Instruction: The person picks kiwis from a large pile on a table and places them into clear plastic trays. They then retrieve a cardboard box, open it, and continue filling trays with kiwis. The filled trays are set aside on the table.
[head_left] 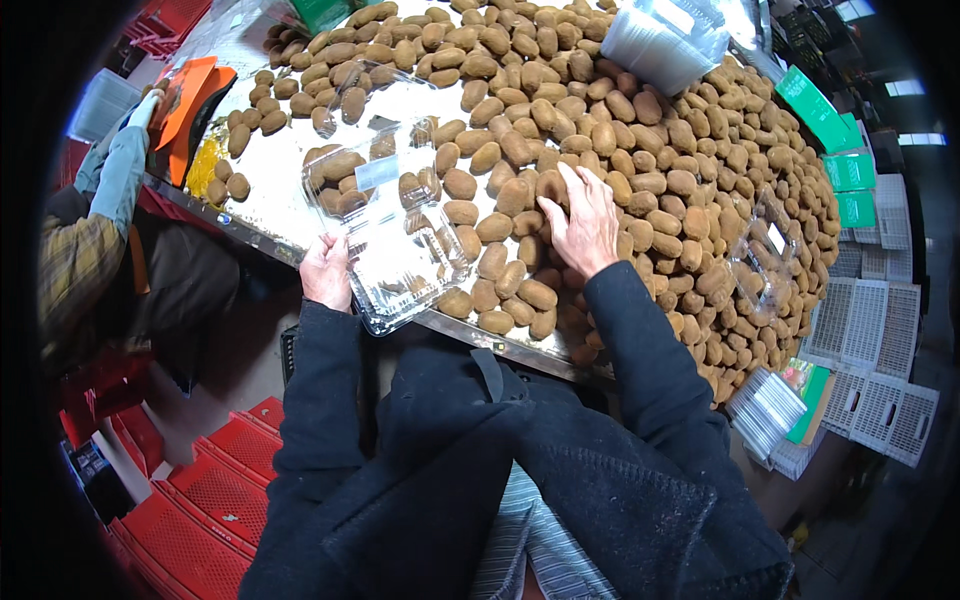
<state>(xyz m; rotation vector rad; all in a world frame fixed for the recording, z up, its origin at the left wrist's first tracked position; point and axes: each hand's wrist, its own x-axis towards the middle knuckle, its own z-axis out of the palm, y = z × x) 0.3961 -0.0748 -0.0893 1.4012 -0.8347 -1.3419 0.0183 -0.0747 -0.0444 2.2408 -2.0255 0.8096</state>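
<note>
My left hand (328, 272) is closed on the near left edge of a clear plastic clamshell box (400, 262), which lies at the table's front edge. Kiwifruit show in or through the clear plastic behind it; which of the two I cannot tell. On the near side of a large heap of kiwifruit (690, 180), my right hand (583, 222) reaches in with fingers and thumb around one kiwifruit (550, 186). Its palm faces down, so part of the grip is hidden. Several loose kiwifruit (492, 262) lie between my two hands.
A stack of clear boxes (665, 45) rests on the heap's far side, and another clear box (765, 255) lies at right. Red crates (200, 490) stand lower left, grey crates (865, 330) at right. A co-worker's sleeved arm (115, 175) is beside an orange piece (190, 110).
</note>
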